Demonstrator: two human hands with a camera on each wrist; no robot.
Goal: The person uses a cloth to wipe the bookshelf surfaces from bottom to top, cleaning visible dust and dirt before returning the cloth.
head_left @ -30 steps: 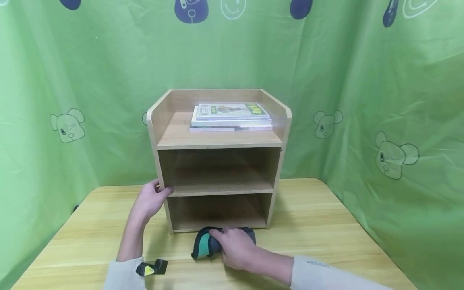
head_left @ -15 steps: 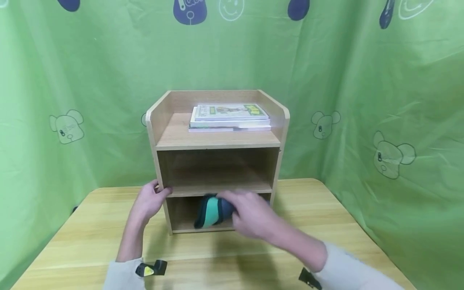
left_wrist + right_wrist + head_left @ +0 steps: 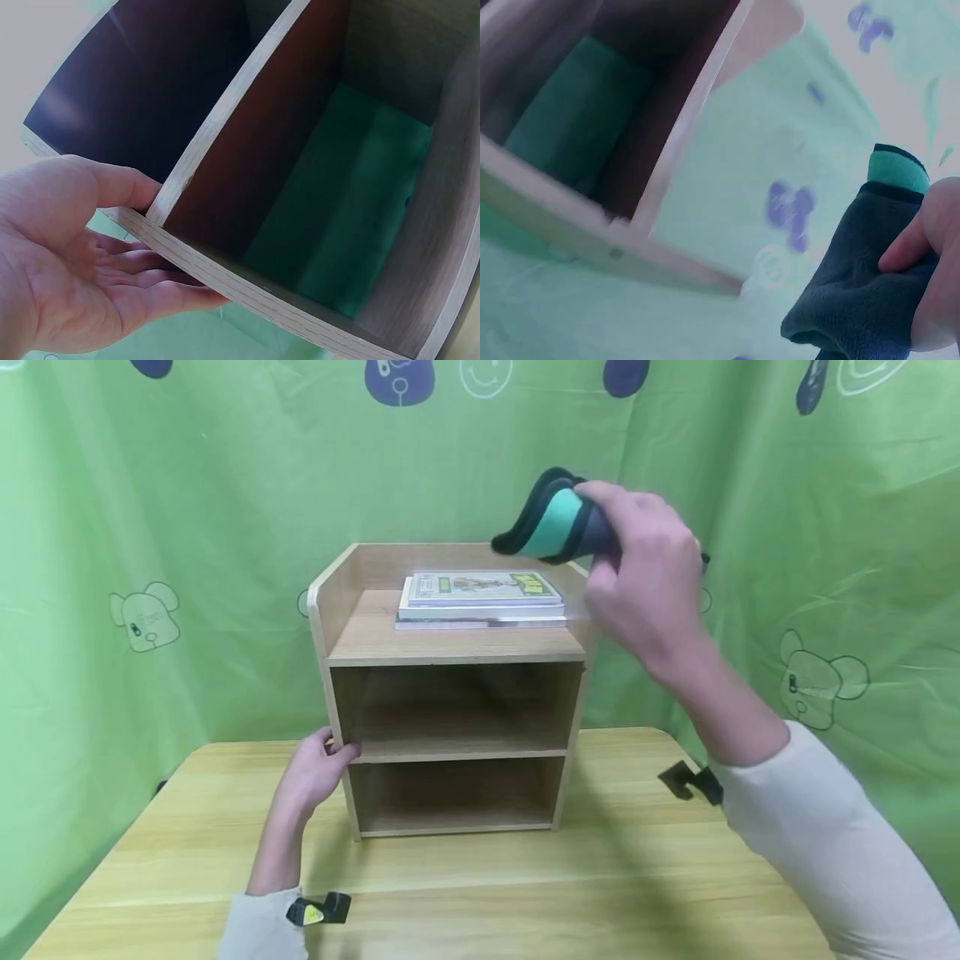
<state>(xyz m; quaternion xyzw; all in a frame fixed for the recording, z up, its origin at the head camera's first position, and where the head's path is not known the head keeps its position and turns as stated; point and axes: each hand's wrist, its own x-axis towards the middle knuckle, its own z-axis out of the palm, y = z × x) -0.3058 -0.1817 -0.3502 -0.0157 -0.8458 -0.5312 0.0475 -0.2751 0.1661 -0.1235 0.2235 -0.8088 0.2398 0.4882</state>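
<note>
A light wooden shelf unit [image 3: 457,757] stands on the table. My left hand [image 3: 315,772] grips its left side panel; in the left wrist view the thumb lies inside by the shelf board [image 3: 199,154] and the fingers lie behind the panel. My right hand [image 3: 652,568] is raised at the unit's upper right and grips a dark navy cloth [image 3: 558,522] with a teal band and black edging. The cloth is bunched, its far end partly hidden by the hand. The right wrist view shows the thumb pressed into the soft cloth [image 3: 855,262].
A short stack of books [image 3: 480,600] lies on the unit's top level, between raised side panels. The wooden table [image 3: 480,902] extends in front of and beside the unit. A green patterned curtain [image 3: 225,485] hangs behind and at both sides.
My right hand has lifted the cloth from the table in front of the bottom compartment, up and to the right, above the top level. My left hand has stayed on the side panel.
</note>
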